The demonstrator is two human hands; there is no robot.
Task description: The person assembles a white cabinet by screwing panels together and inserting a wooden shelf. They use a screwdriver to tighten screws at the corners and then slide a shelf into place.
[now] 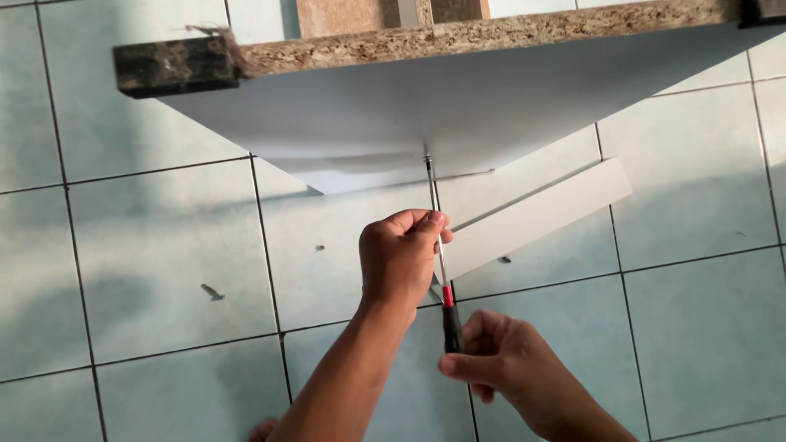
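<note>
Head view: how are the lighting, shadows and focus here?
Head view: soft uneven light, mottled shadow patches on the floor tiles; white board shaded beneath; both hands and screwdriver reasonably sharp; no strong glare.

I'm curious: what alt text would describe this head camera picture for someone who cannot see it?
Two bare hands work a screwdriver against a white chipboard panel: the left hand steadies the metal shaft, the right hand grips the black and red handle. A white strip and loose screws lie on the pale tiled floor.
</note>
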